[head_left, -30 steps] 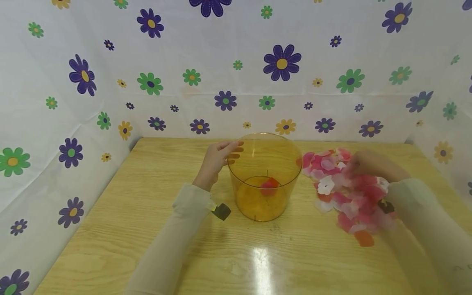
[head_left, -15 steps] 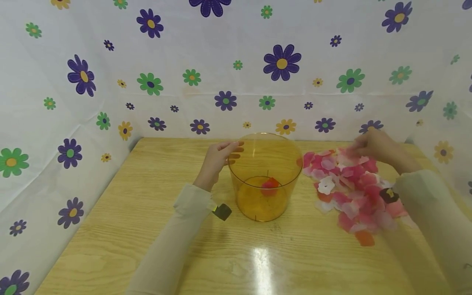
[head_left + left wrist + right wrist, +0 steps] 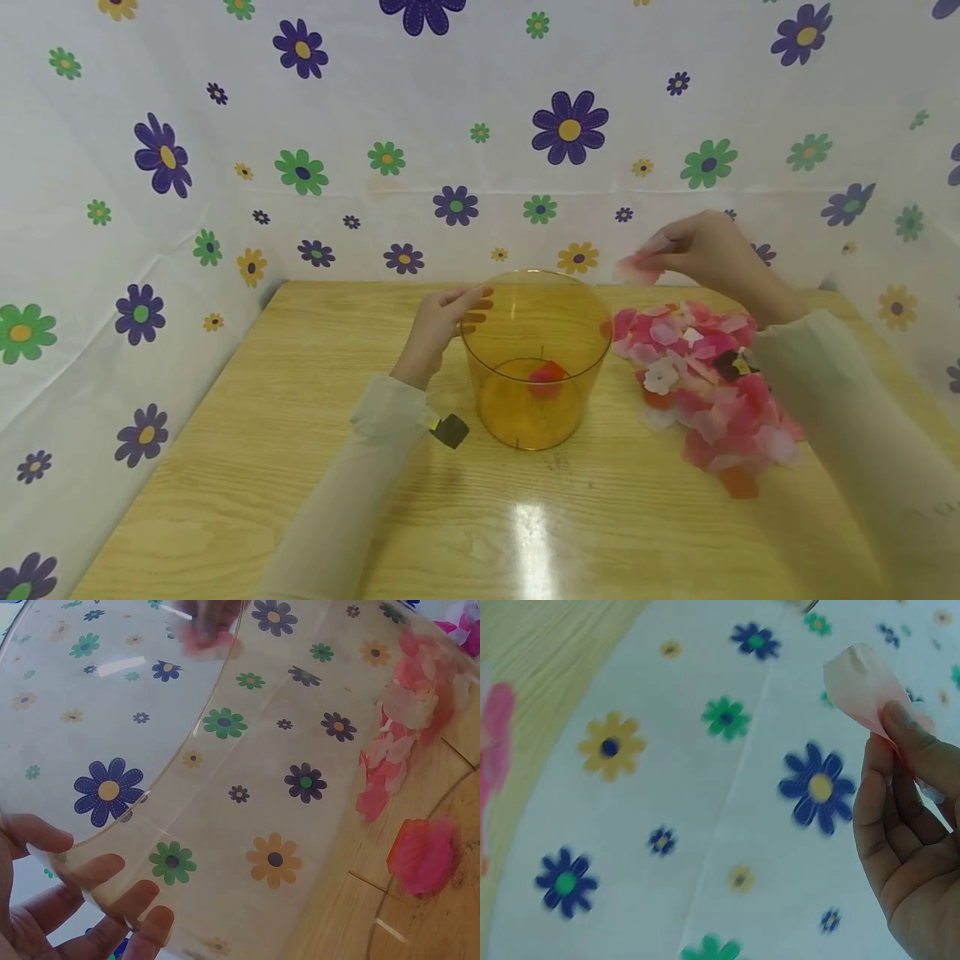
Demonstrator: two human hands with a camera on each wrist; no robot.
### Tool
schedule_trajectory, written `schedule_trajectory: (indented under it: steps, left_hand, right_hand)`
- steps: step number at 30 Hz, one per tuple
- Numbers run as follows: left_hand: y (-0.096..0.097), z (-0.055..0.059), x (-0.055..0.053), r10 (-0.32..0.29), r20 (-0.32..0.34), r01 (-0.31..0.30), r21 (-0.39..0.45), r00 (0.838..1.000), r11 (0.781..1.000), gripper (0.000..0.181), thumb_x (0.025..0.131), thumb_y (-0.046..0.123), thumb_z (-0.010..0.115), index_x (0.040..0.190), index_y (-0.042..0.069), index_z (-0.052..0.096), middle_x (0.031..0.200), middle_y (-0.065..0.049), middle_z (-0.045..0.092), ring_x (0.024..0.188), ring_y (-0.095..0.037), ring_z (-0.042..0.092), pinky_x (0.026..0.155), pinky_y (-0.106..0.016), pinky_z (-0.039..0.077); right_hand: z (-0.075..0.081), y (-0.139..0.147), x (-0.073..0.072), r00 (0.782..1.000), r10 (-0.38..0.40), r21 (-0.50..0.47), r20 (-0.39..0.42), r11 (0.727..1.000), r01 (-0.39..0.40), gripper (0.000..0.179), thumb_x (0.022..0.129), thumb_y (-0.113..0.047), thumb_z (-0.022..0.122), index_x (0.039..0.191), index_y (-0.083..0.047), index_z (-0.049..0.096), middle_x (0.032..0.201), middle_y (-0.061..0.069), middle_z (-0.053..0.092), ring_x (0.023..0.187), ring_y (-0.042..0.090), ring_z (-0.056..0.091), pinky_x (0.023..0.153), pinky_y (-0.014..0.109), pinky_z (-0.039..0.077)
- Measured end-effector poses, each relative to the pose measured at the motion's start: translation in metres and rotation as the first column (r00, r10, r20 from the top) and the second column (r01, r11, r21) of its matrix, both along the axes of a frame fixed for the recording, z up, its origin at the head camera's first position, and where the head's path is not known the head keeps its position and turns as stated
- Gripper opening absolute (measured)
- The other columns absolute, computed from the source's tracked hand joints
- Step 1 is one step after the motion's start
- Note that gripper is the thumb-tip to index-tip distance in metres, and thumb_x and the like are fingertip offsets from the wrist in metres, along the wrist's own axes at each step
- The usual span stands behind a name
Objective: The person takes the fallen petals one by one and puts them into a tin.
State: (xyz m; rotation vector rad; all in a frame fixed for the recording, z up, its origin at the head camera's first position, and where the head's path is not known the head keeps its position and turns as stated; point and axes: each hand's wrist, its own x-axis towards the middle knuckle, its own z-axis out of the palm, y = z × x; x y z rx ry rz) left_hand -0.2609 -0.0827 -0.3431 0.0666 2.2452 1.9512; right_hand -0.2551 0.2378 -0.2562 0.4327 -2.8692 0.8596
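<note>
A see-through amber tub (image 3: pixel 537 333) stands upright on the table, a few pink-red petals (image 3: pixel 547 378) lying on its bottom. My left hand (image 3: pixel 437 329) grips its left rim, the thumb on one side of the wall and the fingers on the other; in the left wrist view those fingers (image 3: pixel 135 900) show through the plastic. Raised to the right of the tub and above rim height, my right hand (image 3: pixel 708 254) pinches a pale pink petal (image 3: pixel 866 690) between thumb and fingertips. A second bit of petal peeks out behind the thumb.
A heap of pink, white and red fabric petals (image 3: pixel 712 383) spreads over the wooden table (image 3: pixel 300 417) to the right of the tub, partly under my right forearm. A white flower-print cloth (image 3: pixel 450 108) walls the table at the back and sides.
My right hand has lifted off the heap and moved up and left toward the tub, now with the petal pinched in it. My left hand and the tub stay put.
</note>
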Motion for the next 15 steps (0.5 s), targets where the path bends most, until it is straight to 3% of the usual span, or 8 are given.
schedule_trajectory:
  steps: [5, 11, 15]
  left_hand:
    - [0.000, -0.001, -0.001, -0.002, 0.001, 0.002, 0.003, 1.000, 1.000, 0.038, 0.097, 0.033, 0.050, 0.124, 0.007, 0.061, 0.126, -0.015, 0.061, 0.112, -0.030, 0.060, 0.096, -0.038, 0.048]
    - [0.001, 0.000, 0.000, -0.001, 0.001, 0.001, 0.005, 1.000, 1.000, 0.039, 0.097, 0.033, 0.050, 0.124, 0.007, 0.060, 0.127, -0.015, 0.061, 0.112, -0.030, 0.060, 0.095, -0.038, 0.048]
    - [0.001, 0.001, 0.000, 0.002, 0.002, -0.002, 0.004, 1.000, 1.000, 0.039, 0.097, 0.033, 0.050, 0.124, 0.007, 0.060, 0.126, -0.015, 0.061, 0.110, -0.029, 0.061, 0.092, -0.036, 0.049]
  right_hand:
    - [0.005, -0.040, -0.003, 0.994, 0.111, -0.038, 0.017, 0.993, -0.110, 0.013, 0.084, -0.009, 0.069, 0.096, -0.008, 0.075, 0.090, 0.011, 0.074, 0.084, 0.022, 0.070, 0.074, 0.018, 0.053]
    - [-0.009, -0.071, -0.008, 0.969, 0.245, -0.039, 0.039, 0.969, -0.243, 0.009, 0.082, -0.005, 0.070, 0.089, -0.005, 0.075, 0.087, 0.011, 0.074, 0.078, 0.021, 0.070, 0.069, 0.021, 0.054]
    - [-0.017, -0.083, -0.009, 0.946, 0.318, -0.003, 0.060, 0.948, -0.318, 0.007, 0.080, -0.006, 0.072, 0.087, -0.008, 0.075, 0.084, 0.007, 0.074, 0.077, 0.019, 0.069, 0.074, 0.030, 0.056]
